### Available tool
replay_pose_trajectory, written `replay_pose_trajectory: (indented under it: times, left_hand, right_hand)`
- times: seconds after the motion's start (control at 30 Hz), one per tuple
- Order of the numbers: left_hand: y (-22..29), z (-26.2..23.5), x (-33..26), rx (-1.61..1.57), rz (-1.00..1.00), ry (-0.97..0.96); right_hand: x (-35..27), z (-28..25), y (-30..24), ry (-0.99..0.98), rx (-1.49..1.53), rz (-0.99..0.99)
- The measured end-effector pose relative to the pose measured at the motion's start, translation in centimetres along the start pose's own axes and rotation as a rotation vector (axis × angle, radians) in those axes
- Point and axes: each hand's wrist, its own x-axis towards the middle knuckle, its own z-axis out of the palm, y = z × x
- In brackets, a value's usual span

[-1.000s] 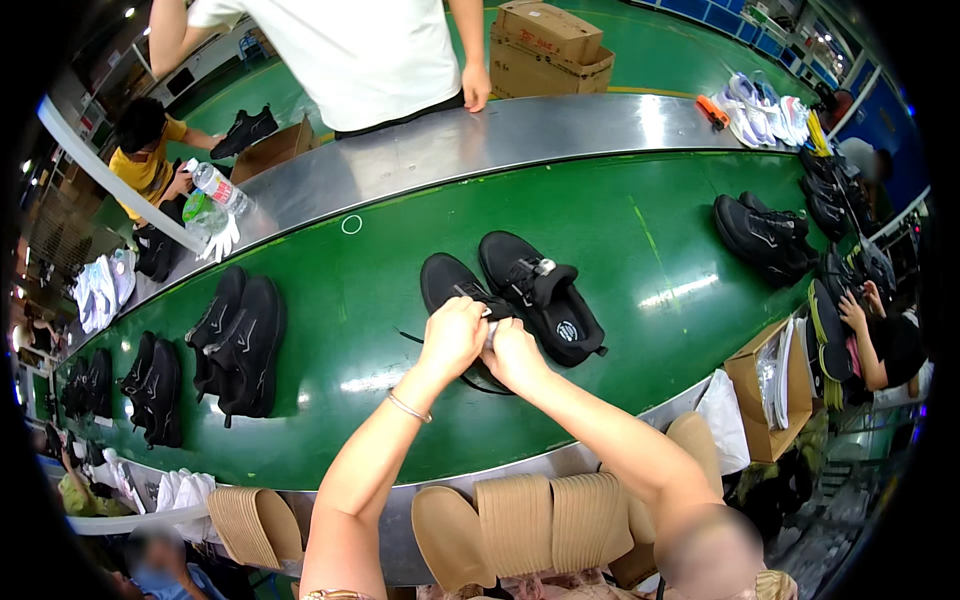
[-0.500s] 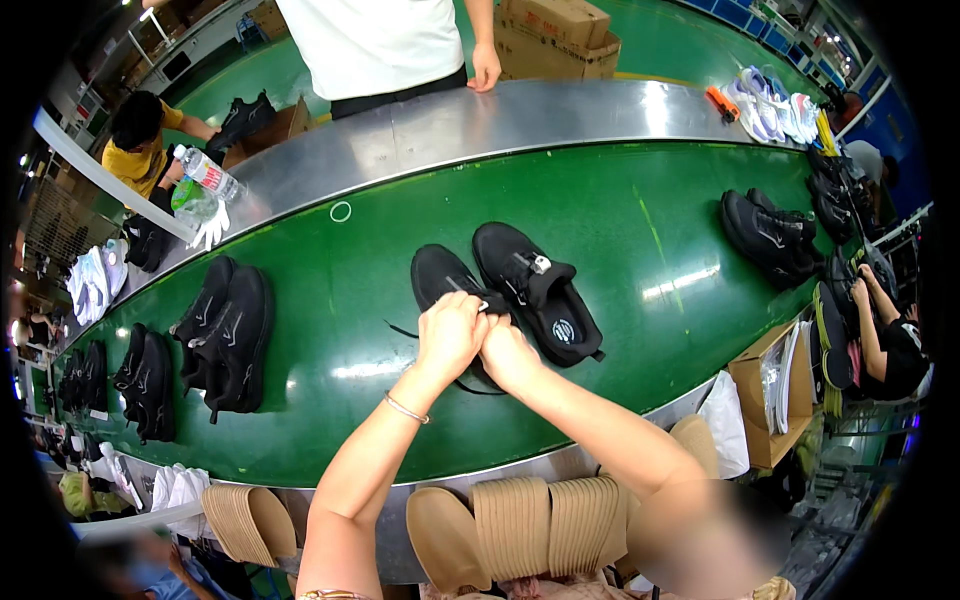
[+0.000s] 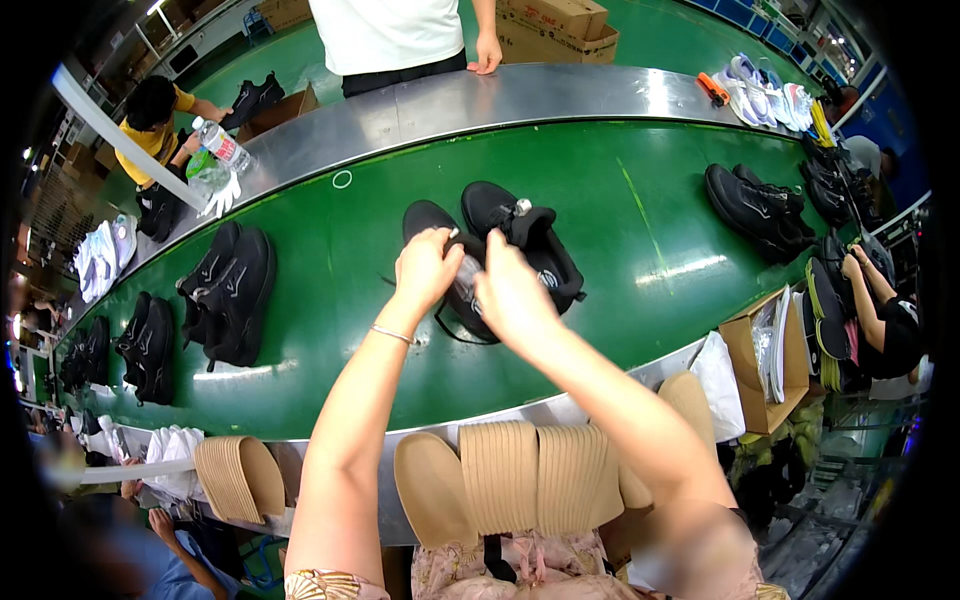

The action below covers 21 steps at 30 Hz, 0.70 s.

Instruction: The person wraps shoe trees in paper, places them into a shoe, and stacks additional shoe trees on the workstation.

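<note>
A pair of black sneakers lies on the green belt in front of me. My left hand (image 3: 428,268) is closed at the opening of the left sneaker (image 3: 428,217), its fingers pinching the tongue area. Motion smears my right hand (image 3: 515,295), which is over the right side of that same sneaker; its fingers are not clear. A loose black lace hangs beside the left sneaker. Against it on the right rests the other sneaker (image 3: 545,250), with a pale toggle (image 3: 522,207) at its lacing and a round mark inside; neither hand holds it.
Black sneakers (image 3: 240,295) stand on the belt at left, others (image 3: 755,215) at right. Stacked tan insoles (image 3: 497,478) line the near edge. Across the belt, a metal ledge (image 3: 420,105) carries a bottle (image 3: 222,145), white gloves and an orange tool (image 3: 713,90). A person in white stands behind it.
My hands have moved apart from their joined grip over the left sneaker's lacing. The right hand has swung along that sneaker's side. The whole view has shifted slightly.
</note>
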Motion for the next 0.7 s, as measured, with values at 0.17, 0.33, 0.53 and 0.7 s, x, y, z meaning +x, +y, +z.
replay_pose_trajectory:
  times: [0.17,0.33,0.53,0.7]
  left_hand:
    - [-1.1,0.3,-3.3,-0.163,-0.100,0.051]
    - [-2.4,-0.4,-6.1,-0.373,0.048,-0.035]
    - [0.7,-6.6,-14.7,-0.285,0.062,0.224]
    - [-1.1,-7.3,-26.6,-0.024,0.049,0.270]
  right_hand:
    - [-6.4,-7.6,2.5,0.156,0.332,-0.018]
    - [-13.7,-8.8,0.7,-0.037,0.337,-0.060]
    - [-21.7,-5.8,-2.0,-0.055,0.022,-0.406]
    - [-26.3,-2.4,-4.6,-0.053,-0.235,-0.524]
